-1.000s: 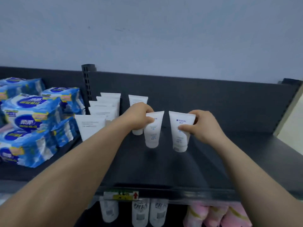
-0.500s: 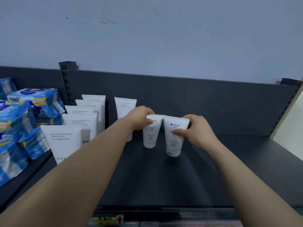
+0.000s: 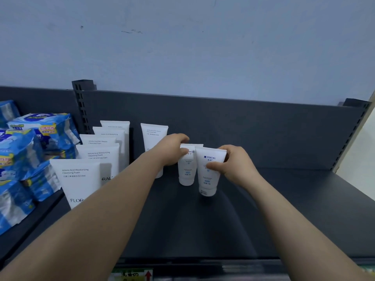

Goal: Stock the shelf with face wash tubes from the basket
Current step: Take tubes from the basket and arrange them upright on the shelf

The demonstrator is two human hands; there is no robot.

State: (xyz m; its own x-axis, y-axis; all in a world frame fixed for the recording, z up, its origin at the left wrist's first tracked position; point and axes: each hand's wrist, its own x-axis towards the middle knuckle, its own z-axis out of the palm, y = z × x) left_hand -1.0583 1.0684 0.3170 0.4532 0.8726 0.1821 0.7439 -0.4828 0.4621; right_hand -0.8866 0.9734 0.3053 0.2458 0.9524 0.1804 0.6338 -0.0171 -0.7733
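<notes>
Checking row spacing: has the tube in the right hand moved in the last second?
Yes. The right-hand tube has shifted left, toward the tall tube standing at the back, and now overlaps the left-hand tube.

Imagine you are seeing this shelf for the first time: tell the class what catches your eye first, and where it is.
Two bare hands meet mid-shelf: the left hand grips the left small tube, and the right hand pinches the right small tube right beside it, both cap down. A row of larger white tubes stands to their left, with bright blue packs stacked at the far left of the dark shelf.
</notes>
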